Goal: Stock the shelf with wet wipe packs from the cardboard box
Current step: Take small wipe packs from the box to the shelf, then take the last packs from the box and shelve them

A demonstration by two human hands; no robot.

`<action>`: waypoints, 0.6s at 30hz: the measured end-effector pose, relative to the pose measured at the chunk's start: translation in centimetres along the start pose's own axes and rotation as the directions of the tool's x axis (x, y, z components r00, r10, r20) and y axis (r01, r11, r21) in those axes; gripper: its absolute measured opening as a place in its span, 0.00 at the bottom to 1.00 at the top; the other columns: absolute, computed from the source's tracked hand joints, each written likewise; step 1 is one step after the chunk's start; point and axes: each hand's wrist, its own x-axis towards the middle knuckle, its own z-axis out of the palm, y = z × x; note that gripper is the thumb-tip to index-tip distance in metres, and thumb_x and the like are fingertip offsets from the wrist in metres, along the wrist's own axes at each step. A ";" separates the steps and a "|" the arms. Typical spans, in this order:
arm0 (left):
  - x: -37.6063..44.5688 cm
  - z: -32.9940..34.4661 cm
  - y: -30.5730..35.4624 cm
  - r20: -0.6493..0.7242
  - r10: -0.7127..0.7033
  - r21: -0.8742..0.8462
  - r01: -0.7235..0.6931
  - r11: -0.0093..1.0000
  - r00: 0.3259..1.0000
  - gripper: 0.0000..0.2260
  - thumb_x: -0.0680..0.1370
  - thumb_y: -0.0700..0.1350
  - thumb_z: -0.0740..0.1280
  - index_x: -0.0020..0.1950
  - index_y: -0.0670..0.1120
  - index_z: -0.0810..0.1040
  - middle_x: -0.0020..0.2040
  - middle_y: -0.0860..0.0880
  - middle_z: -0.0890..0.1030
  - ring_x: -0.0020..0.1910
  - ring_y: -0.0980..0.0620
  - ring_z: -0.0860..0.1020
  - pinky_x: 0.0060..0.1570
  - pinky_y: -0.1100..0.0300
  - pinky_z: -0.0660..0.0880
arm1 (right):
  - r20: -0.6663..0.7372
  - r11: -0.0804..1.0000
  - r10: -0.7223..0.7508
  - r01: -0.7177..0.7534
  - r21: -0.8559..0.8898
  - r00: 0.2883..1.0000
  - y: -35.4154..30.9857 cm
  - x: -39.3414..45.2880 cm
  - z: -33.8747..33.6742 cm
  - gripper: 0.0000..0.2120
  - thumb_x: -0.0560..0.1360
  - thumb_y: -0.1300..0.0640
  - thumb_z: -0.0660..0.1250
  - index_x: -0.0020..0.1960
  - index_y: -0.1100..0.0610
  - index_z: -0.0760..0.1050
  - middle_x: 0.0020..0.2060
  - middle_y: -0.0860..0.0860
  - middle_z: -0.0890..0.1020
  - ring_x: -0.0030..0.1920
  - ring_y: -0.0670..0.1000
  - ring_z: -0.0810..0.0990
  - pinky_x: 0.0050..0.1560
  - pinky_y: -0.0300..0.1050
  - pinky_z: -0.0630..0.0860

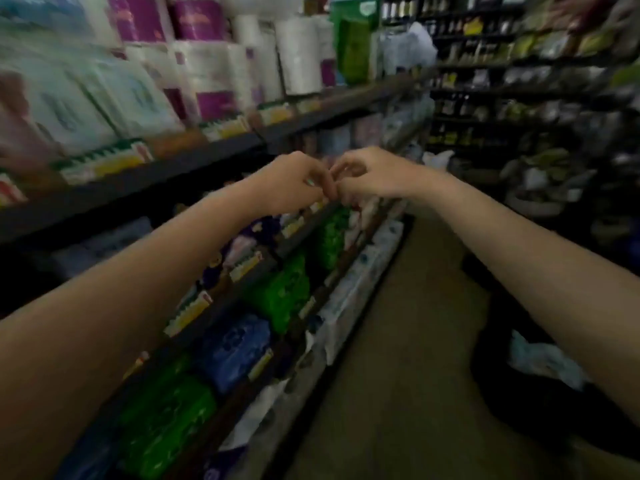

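Both my arms reach forward along a shop aisle. My left hand (294, 181) and my right hand (374, 174) meet fingertip to fingertip in mid air above the shelf edge. The fingers of both are curled, and the blur hides whether anything small is pinched between them. No wet wipe pack is in either hand. Green packs (280, 292) and blue packs (235, 344) lie on the lower shelves to the left. The dark shelf rail (194, 157) runs across at chest height. No cardboard box shows in the frame.
Paper towel rolls (298, 57) and purple-wrapped tissue packs (201, 64) fill the top shelf. White packs (349, 299) line the bottom shelf by the brown aisle floor (398, 358). Dark shelving with bottles (485, 64) stands on the right. A dark heap with a pale bag (543, 362) lies at right.
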 end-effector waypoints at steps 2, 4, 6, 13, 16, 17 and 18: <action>0.7 5.1 2.5 0.110 0.053 -0.069 -0.045 0.997 0.993 0.08 0.77 0.38 0.62 0.51 0.45 0.80 0.48 0.49 0.80 0.50 0.53 0.77 0.46 0.65 0.71 | 0.067 0.985 0.175 -0.175 -0.006 0.982 4.7 -5.7 -0.1 0.15 0.77 0.56 0.63 0.62 0.61 0.73 0.53 0.53 0.79 0.49 0.50 0.81 0.45 0.38 0.77; 1.2 10.4 5.5 0.220 0.085 -0.128 -0.058 0.990 0.972 0.09 0.77 0.37 0.62 0.52 0.42 0.81 0.50 0.46 0.81 0.50 0.53 0.77 0.41 0.65 0.70 | 0.059 0.932 0.363 -0.364 0.002 0.930 9.6 -12.2 -0.7 0.13 0.78 0.58 0.63 0.60 0.62 0.73 0.50 0.54 0.79 0.47 0.51 0.80 0.45 0.40 0.76; 1.2 15.4 8.7 0.328 0.147 -0.175 -0.093 0.980 0.933 0.10 0.76 0.34 0.62 0.53 0.40 0.80 0.50 0.43 0.81 0.51 0.50 0.78 0.41 0.66 0.70 | 0.007 0.840 0.541 -0.541 0.043 0.841 14.3 -19.2 -1.4 0.07 0.77 0.58 0.64 0.55 0.58 0.74 0.46 0.53 0.79 0.42 0.49 0.80 0.43 0.40 0.76; 0.4 29.4 20.9 0.579 0.363 -0.228 -0.282 0.932 0.730 0.11 0.76 0.36 0.63 0.55 0.41 0.80 0.53 0.44 0.82 0.56 0.48 0.79 0.53 0.64 0.70 | -0.094 0.507 0.859 -0.810 0.296 0.503 25.8 -40.3 -1.9 0.07 0.78 0.66 0.58 0.48 0.63 0.75 0.35 0.56 0.77 0.30 0.49 0.76 0.29 0.36 0.69; 0.7 34.7 25.2 0.647 0.384 -0.249 -0.294 0.923 0.659 0.11 0.76 0.37 0.62 0.55 0.43 0.80 0.55 0.45 0.81 0.57 0.49 0.78 0.57 0.60 0.71 | 0.002 0.374 0.914 -0.846 0.379 0.405 29.8 -46.3 0.6 0.05 0.77 0.65 0.61 0.46 0.64 0.75 0.34 0.56 0.77 0.34 0.54 0.75 0.27 0.35 0.70; 0.9 36.6 26.5 0.658 0.388 -0.263 -0.285 0.922 0.645 0.11 0.76 0.37 0.61 0.54 0.43 0.80 0.55 0.45 0.81 0.57 0.48 0.78 0.58 0.59 0.71 | 0.026 0.352 0.922 -0.864 0.360 0.386 31.3 -47.9 1.6 0.05 0.77 0.65 0.62 0.47 0.66 0.75 0.37 0.58 0.78 0.37 0.55 0.76 0.30 0.36 0.71; 1.2 38.4 27.7 0.668 0.388 -0.274 -0.275 0.922 0.635 0.10 0.77 0.37 0.61 0.54 0.42 0.80 0.55 0.45 0.81 0.57 0.47 0.78 0.57 0.59 0.71 | 0.049 0.324 0.931 -0.880 0.346 0.362 33.0 -49.3 2.8 0.07 0.77 0.65 0.62 0.49 0.68 0.76 0.40 0.60 0.77 0.41 0.56 0.76 0.32 0.37 0.71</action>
